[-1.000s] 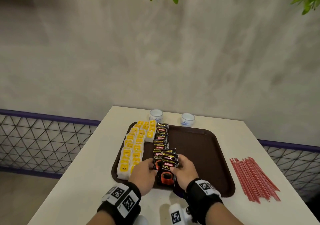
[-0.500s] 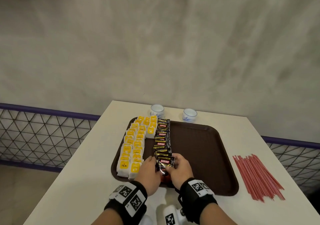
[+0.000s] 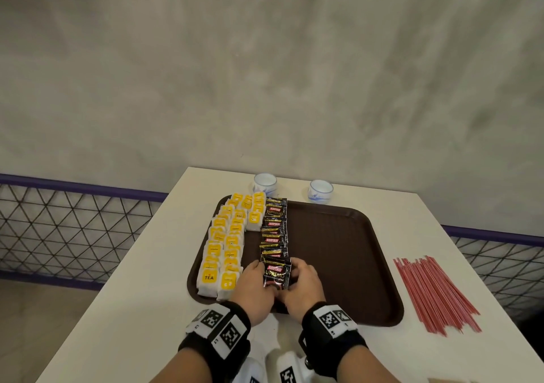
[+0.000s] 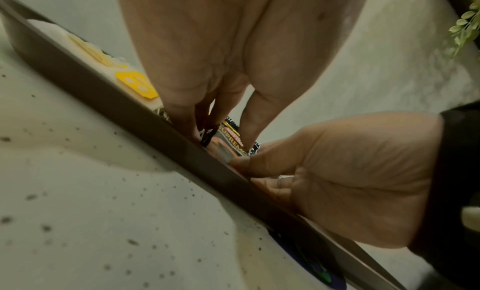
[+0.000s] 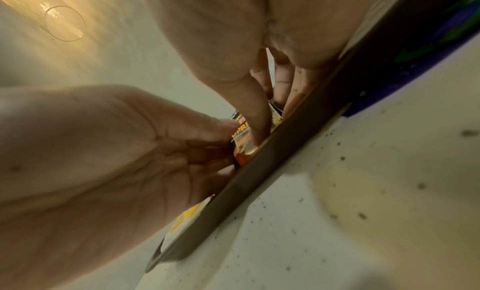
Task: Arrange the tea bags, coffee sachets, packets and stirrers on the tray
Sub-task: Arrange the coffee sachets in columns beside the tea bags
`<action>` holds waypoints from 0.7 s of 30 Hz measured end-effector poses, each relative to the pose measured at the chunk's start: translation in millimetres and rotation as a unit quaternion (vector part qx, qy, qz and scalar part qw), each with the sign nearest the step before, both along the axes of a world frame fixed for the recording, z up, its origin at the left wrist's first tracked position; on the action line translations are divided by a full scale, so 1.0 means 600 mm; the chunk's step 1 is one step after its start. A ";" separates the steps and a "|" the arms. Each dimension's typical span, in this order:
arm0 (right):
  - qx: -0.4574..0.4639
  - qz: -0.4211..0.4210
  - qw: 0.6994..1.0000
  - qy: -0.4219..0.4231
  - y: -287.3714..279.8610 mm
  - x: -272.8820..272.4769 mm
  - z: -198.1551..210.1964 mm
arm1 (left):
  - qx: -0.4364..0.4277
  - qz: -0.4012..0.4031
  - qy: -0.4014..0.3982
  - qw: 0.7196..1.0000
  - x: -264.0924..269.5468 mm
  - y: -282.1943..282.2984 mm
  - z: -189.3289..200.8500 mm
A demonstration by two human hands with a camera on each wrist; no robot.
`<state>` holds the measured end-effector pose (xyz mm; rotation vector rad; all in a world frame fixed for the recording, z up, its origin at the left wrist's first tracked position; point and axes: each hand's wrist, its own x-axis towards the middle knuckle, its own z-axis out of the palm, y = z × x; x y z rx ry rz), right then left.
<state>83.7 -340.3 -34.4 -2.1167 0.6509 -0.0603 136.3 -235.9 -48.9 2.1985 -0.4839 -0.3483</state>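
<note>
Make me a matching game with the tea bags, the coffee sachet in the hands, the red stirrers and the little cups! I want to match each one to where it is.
Things:
1. tea bags
2. coffee sachet
3. red stirrers
4. little cups

Places:
A. on the table beyond the tray's far edge
B. in rows along the left side of the tray
C. between the left hand and right hand
D. on the table, right of the tray

Pairs: 1-B, 2-C, 3-D, 4-A
</note>
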 end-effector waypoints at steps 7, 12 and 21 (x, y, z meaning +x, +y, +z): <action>0.002 -0.017 1.000 -0.005 0.015 0.000 0.002 | -0.030 -0.006 0.038 0.999 -0.010 0.004 0.006; -0.016 -0.029 0.999 0.003 0.007 -0.009 0.018 | -0.029 -0.010 0.078 0.997 -0.017 0.008 0.020; 0.059 -0.031 0.998 -0.009 0.015 -0.005 0.010 | -0.043 -0.015 0.091 0.995 -0.024 0.010 0.027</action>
